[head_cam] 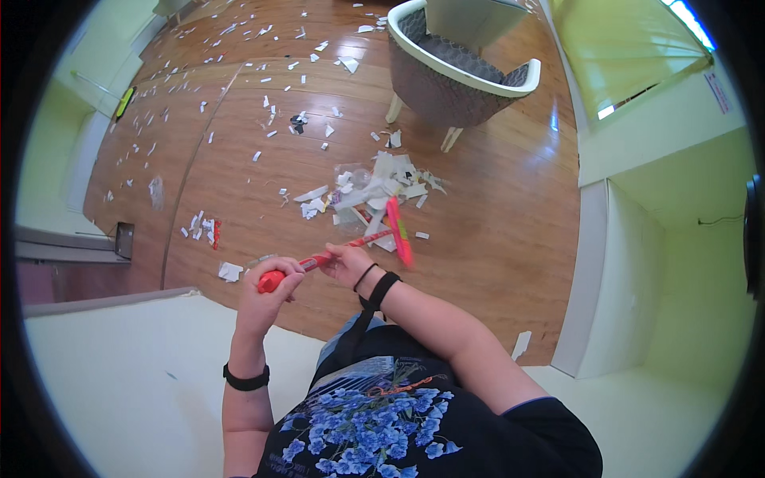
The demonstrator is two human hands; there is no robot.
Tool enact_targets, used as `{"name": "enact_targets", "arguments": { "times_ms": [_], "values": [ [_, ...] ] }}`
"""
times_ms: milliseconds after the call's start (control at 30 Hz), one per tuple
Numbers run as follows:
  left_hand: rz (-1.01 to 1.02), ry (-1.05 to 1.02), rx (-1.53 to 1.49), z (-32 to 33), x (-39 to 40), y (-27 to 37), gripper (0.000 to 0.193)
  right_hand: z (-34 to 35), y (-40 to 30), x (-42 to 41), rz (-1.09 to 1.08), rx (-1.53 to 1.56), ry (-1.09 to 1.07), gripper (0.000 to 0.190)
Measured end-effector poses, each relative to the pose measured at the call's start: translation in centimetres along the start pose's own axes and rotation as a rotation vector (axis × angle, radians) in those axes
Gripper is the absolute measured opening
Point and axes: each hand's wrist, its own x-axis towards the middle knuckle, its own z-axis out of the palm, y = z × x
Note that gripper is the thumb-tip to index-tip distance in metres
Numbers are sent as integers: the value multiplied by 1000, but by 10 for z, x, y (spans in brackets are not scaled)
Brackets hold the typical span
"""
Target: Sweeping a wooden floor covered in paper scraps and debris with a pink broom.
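My left hand (272, 293) is closed around the top end of a red broom handle (315, 261). Further down the same handle, my right hand (346, 266) grips it with thumb and fingers. The pink and green broom head (399, 232) rests at the near right edge of a heap of paper scraps and clear plastic (382, 185) on the wood-look floor. A small group of white scraps with a red strip (216, 234) lies left of my hands, and a crumpled white piece (230, 272) lies nearer me.
An upholstered armchair (460, 77) stands beyond the heap. Many paper bits are strewn over the floor (502, 239) to the far left. A second broom with a yellow-green head (125, 103) leans by the left wall. A white strip (522, 345) lies near the right wall.
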Motion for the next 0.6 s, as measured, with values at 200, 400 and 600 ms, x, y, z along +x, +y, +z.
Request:
{"name": "enact_targets", "arguments": {
  "times_ms": [200,400,600],
  "values": [
    [75,71,139,12,-9,14,5,20,-6,-3,-41,-56,-174,12],
    [220,75,288,29,-24,13,8,23,-5,-13,-105,-168,-187,17],
    [127,115,149,22,-44,22,5,30,2,-42,-95,-231,-122,15]
  ]
}}
